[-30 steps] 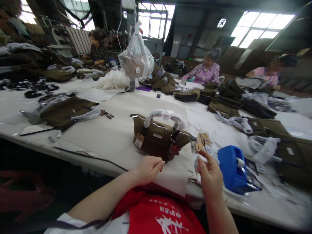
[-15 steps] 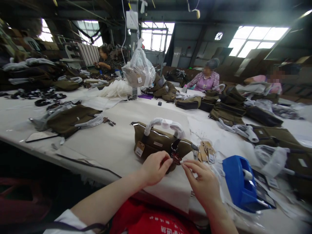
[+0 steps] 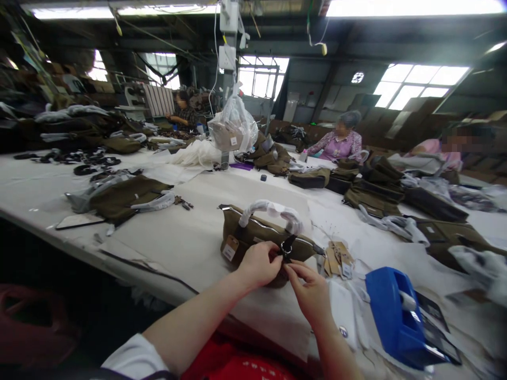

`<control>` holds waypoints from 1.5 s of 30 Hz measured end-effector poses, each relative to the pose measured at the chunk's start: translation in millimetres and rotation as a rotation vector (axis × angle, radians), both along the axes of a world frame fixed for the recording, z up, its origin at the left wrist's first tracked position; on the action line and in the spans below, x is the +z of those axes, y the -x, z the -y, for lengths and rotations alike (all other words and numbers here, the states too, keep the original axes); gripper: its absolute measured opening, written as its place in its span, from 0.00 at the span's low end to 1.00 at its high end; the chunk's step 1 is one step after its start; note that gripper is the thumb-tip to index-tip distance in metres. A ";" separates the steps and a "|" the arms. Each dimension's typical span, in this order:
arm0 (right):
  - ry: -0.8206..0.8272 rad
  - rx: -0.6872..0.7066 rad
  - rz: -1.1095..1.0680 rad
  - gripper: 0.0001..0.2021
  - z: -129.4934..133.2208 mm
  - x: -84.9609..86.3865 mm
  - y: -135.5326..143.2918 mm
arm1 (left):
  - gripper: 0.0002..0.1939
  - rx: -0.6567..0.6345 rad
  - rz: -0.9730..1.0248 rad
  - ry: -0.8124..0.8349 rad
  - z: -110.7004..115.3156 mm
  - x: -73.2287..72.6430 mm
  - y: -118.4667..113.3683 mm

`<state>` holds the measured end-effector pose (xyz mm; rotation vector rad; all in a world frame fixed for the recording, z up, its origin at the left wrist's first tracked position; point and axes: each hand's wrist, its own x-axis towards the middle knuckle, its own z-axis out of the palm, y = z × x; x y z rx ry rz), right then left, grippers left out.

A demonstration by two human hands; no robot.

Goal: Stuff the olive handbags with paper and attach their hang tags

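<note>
The handbag [image 3: 253, 234] has its lower front partly hidden by the left hand [image 3: 261, 264].

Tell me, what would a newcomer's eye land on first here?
Probably the bright blue plastic object on the table at the right. Next, the olive handbag in the middle, with the fingers of the left hand and right hand close together at its front. Beyond it, a clear plastic bag hangs above the table.
</note>
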<state>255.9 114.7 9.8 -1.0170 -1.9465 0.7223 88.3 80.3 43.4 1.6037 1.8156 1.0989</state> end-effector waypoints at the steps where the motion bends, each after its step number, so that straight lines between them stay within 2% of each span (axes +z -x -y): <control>1: 0.004 -0.005 -0.001 0.12 1.4 -1.0 -0.8 | 0.13 -0.016 0.050 0.006 -0.9 -1.5 1.2; 6: 0.080 0.030 0.058 0.12 10.2 2.3 -2.7 | 0.15 -0.028 0.280 0.043 -2.7 -10.9 2.5; 9: 0.076 0.051 0.109 0.11 18.3 10.4 -1.6 | 0.12 -0.001 0.276 0.049 -0.5 -13.1 -0.4; 11: 0.049 0.063 0.142 0.11 24.2 15.2 -0.3 | 0.14 0.005 0.253 0.052 1.0 -12.1 -2.6; 15: 0.010 0.059 0.184 0.12 34.0 22.6 0.3 | 0.13 -0.030 0.224 0.032 1.1 -10.8 -4.3; 21: 0.134 0.159 0.133 0.14 35.1 37.0 -8.7 | 0.12 -0.039 0.339 0.030 1.3 -18.2 -3.1; 23: 0.148 0.193 0.111 0.14 33.2 38.8 -10.6 | 0.11 -0.025 0.428 0.045 2.8 -19.4 -4.1; 26: 0.125 0.214 0.149 0.13 33.0 37.6 -10.3 | 0.11 -0.039 0.721 0.097 5.2 -17.9 -4.7; 28: 0.110 0.210 0.189 0.13 34.7 37.2 -10.0 | 0.14 -0.053 0.905 0.157 6.5 -15.8 -3.5; 30: 0.113 0.217 0.198 0.14 36.1 38.9 -11.1 | 0.17 -0.050 0.982 0.225 7.4 -13.7 -1.0; 34: 0.097 0.117 0.100 0.14 30.8 42.4 -17.4 | 0.18 -0.066 0.930 0.295 8.3 -9.1 4.7; 38: 0.100 -0.001 0.077 0.15 19.6 36.0 -19.1 | 0.12 -0.094 0.891 0.339 8.8 -1.7 9.3; 41: 0.111 -0.012 0.124 0.16 16.8 29.4 -16.0 | 0.08 -0.095 0.876 0.354 9.6 2.6 12.3; 45: 0.124 0.012 0.162 0.17 18.7 24.6 -12.8 | 0.10 -0.105 0.884 0.356 10.0 2.1 14.8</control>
